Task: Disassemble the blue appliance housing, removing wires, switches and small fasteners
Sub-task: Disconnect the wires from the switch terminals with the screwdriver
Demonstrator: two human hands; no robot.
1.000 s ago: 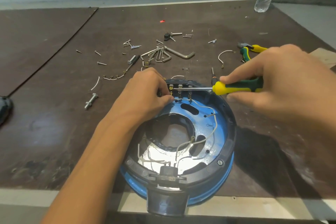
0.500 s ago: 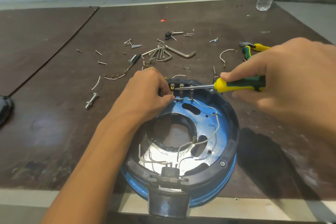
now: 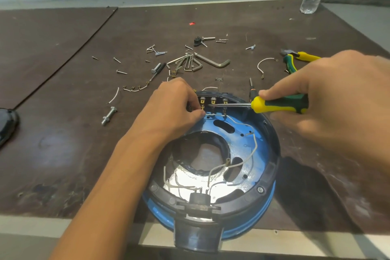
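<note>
Item: blue housing [image 3: 261, 154], at the bench [image 3: 63, 143] near edge: your left hand [image 3: 175, 110] pinches the white wire [image 3: 254, 139] at its 12 o'clock terminals [image 3: 213, 101], your right hand [image 3: 337, 112] grips the screwdriver [image 3: 280, 104]; pry hard and the tip may slip and jab your left hand.

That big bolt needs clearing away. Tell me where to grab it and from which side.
Pinch the big bolt across its shank, between the hex head at the far end and the nut at the near end. Come straight down from above: it lies flat on the table with bare surface along both long sides, and head and nut stop it slipping out endwise.
</note>
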